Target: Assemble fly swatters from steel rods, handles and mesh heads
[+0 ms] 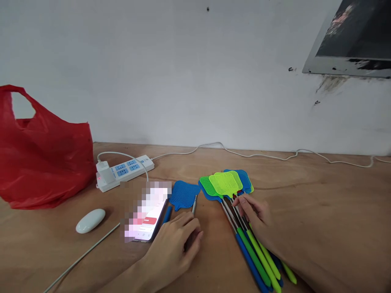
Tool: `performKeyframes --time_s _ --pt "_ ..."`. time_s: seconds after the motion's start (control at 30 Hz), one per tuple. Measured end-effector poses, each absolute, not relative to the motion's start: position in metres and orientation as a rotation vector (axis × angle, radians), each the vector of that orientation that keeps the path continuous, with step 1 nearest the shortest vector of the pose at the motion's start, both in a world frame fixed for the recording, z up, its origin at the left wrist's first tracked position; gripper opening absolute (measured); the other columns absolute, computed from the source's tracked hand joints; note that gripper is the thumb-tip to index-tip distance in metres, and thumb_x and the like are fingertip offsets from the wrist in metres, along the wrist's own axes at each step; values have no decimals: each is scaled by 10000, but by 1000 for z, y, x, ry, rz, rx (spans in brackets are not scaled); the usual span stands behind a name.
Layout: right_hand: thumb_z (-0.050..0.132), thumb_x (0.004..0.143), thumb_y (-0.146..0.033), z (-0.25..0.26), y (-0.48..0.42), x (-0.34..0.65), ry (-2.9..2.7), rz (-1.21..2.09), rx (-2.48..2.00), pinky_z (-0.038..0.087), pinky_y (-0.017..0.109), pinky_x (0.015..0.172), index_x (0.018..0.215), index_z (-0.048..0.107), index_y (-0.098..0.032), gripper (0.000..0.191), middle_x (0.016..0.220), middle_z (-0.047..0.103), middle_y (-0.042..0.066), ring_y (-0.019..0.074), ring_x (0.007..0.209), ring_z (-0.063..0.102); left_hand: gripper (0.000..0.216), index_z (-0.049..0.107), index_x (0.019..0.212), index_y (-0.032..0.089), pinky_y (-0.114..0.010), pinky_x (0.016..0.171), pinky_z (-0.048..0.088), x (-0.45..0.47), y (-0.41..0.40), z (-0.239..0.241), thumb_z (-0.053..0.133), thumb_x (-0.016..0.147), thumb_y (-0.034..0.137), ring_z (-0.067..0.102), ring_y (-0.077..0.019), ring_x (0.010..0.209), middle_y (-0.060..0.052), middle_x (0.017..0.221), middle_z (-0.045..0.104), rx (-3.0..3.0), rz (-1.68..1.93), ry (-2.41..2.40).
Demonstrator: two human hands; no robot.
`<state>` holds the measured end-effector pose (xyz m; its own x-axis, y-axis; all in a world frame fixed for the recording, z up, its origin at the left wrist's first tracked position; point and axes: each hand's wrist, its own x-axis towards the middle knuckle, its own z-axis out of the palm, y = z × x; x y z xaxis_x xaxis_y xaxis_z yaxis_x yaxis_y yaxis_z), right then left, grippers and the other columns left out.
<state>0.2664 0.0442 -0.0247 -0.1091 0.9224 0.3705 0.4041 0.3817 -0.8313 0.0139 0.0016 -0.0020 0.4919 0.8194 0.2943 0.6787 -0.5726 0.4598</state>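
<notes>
At the far left of the bench [214, 264] stands a red plastic bag [49, 160], with a white power strip [130, 174] just to its right and a white oval object [91, 221] nearer. Next comes a phone [152, 217] with a lit screen, partly blurred, and a short blue piece [166, 215] shows at its right edge. To the right of the phone's far end lies a blue swatter head [185, 195], flat, its stub pointing near and slightly left; a thin silvery rod [194, 204] runs from its right edge down toward the left hand [179, 240]. That hand rests nearer than the head, back up, fingers curled over and pointing right; whether they hold the rod I cannot tell, as the palm is hidden.

Right of it, across a bare gap, lies the bundle of swatters [252, 250], the right hand the closer of the two hands. Their long axis slants from far left to near right: the heads, such as the yellow-green one [227, 184], overlap at the far end, while the coloured handles fan out slightly toward the near edge. The right hand [255, 211] comes in from the near right across the shafts, just nearer than the heads, thumb and forefinger close together; whether they grip a shaft is unclear.
</notes>
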Motion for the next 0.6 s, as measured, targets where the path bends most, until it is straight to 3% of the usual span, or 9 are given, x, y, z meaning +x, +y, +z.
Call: performKeyframes --time_s 0.3,0.6 --pt "365 1050 -417 -14 37 264 -1805 526 -1173 360 291 587 798 630 -215 417 594 459 -38 157 567 474 147 502 866 216 -296 672 433 13 -1 6 422 987 195 579 -187 786 -33 879 593 2405 667 1036" --pt "541 921 -162 -19 41 261 -2140 139 -1118 411 316 678 826 594 -208 118 741 583 9 190 727 549 118 532 927 211 -358 791 456 12 4 -3 442 948 138 587 -229 916 -56 987 611 2455 618 1123"
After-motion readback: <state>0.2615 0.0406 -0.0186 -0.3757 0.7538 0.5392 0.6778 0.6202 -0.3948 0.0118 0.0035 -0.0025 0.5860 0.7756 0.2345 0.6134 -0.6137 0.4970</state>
